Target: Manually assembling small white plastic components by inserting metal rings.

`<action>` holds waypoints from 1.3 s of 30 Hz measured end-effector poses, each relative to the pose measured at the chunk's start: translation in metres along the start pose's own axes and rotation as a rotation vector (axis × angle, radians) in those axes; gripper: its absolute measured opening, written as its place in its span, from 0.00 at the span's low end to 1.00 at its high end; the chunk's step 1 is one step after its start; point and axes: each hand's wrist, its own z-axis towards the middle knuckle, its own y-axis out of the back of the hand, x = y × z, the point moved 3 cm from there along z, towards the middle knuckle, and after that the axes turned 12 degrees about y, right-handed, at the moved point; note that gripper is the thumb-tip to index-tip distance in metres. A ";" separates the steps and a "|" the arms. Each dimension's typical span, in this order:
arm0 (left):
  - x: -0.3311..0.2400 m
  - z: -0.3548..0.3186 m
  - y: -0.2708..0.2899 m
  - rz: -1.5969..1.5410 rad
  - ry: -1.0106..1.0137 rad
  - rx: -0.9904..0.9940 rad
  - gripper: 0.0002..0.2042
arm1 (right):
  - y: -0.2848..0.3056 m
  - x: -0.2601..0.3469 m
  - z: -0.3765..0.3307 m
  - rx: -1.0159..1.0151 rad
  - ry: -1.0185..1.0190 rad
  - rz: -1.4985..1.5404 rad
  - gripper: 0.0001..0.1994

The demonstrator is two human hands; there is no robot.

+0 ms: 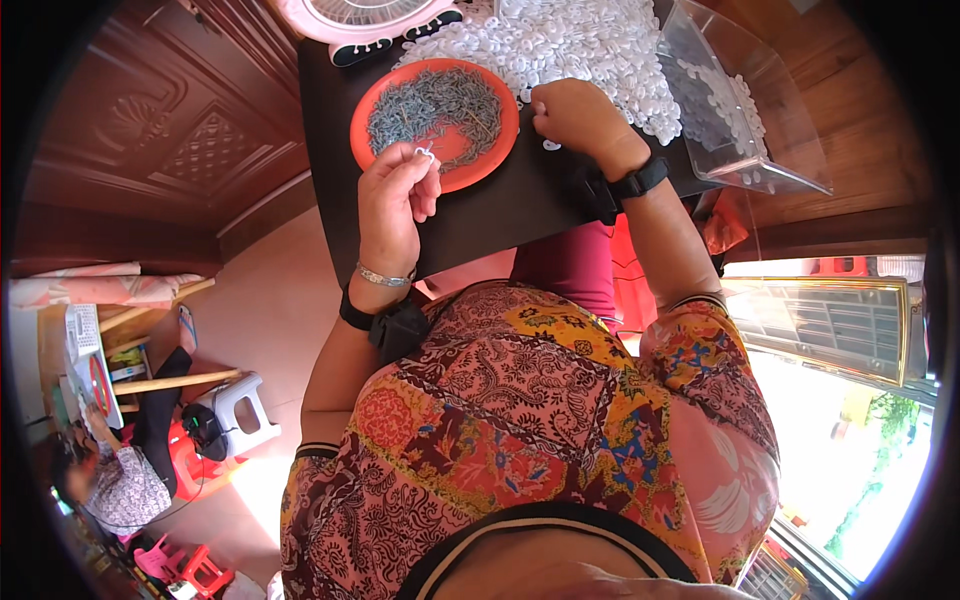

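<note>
My left hand (396, 190) is over the near rim of a round orange-red plate (362, 140). Its thumb and forefinger pinch a small white plastic clip (424, 153), and a thin nail-like piece shows beside it. Many small grey nails (435, 100) lie heaped in the plate, with a bare patch near the middle. To the right of the plate, my right hand (585, 115) is closed at the near edge of a big pile of white plastic clips (570, 45). Its fingertips are turned away, so whatever they hold is hidden.
A clear plastic bin (745, 150) with more white clips stands on the right of the dark table (480, 232). A pink fan (365, 15) sits at the back left. On the lower left, another person (130, 485) sits near a white stool (240, 415).
</note>
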 end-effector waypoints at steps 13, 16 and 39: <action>0.000 0.000 -0.007 0.054 0.019 0.018 0.09 | -0.004 -0.012 0.004 -0.221 0.061 0.141 0.08; -0.001 0.000 -0.006 0.055 0.011 0.035 0.09 | 0.005 -0.007 0.001 -0.127 -0.143 1.039 0.09; 0.000 0.000 -0.014 0.144 0.020 0.050 0.09 | 0.030 0.067 0.010 -0.014 0.109 1.389 0.08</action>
